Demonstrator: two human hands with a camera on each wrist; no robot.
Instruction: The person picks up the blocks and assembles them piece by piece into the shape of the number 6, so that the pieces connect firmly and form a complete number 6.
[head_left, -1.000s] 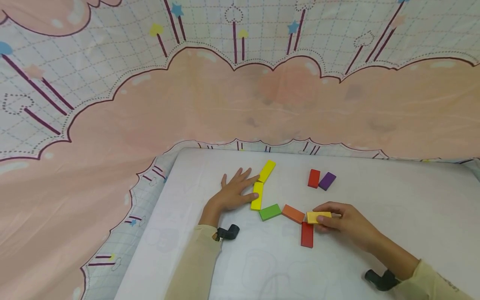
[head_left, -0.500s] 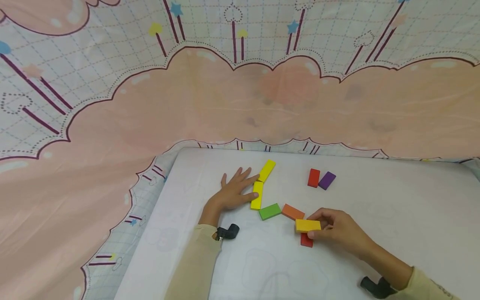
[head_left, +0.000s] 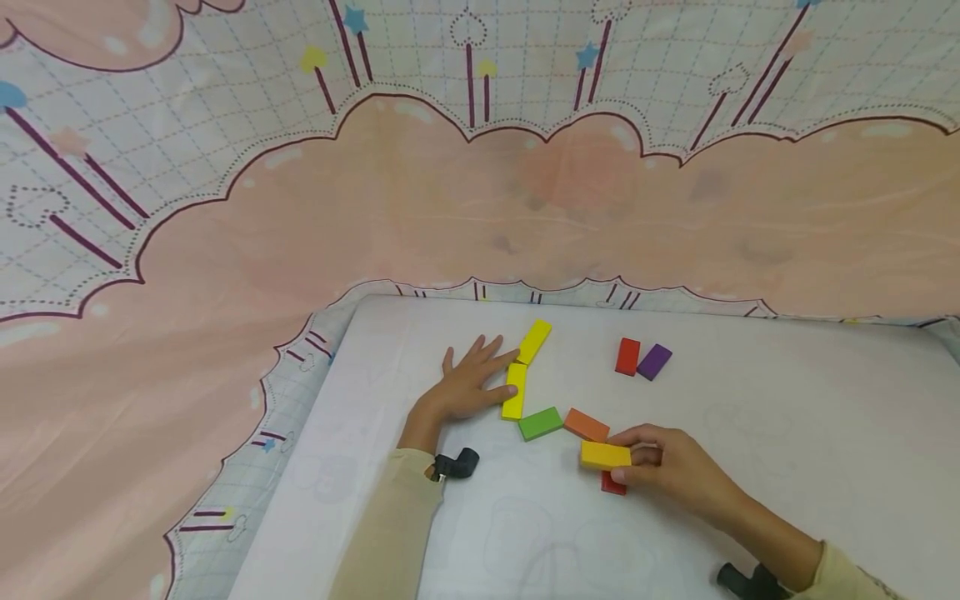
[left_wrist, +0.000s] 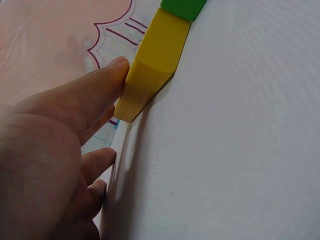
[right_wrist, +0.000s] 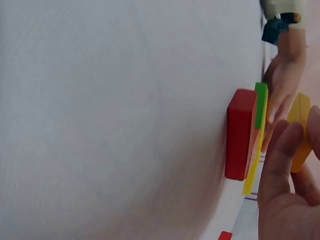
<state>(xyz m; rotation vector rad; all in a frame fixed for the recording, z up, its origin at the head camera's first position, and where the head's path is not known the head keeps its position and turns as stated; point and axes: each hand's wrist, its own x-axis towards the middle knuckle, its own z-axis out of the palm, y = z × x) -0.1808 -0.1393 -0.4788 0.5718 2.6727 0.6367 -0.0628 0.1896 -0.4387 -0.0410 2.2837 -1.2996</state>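
Note:
My right hand (head_left: 667,462) pinches a yellow block (head_left: 604,455) between thumb and fingers. In the right wrist view that yellow block (right_wrist: 300,130) is raised off the table, over a red block (right_wrist: 241,135). From the head view it covers most of the red block (head_left: 612,483). My left hand (head_left: 468,383) lies with fingers spread, thumb and a fingertip touching two yellow blocks (head_left: 514,400) set end to end. A green block (head_left: 540,423) and an orange block (head_left: 587,425) carry the line on to the right. The left wrist view shows the thumb against a yellow block (left_wrist: 157,55).
Farther back on the white table (head_left: 787,417) lie another red block (head_left: 627,356) and a purple block (head_left: 655,362), corners close together. A patterned cloth (head_left: 480,208) hangs behind the table and along its left side.
My right hand has carried the yellow block left and slightly toward me, from beside the orange block's end to over the near red block. The left hand has stayed still.

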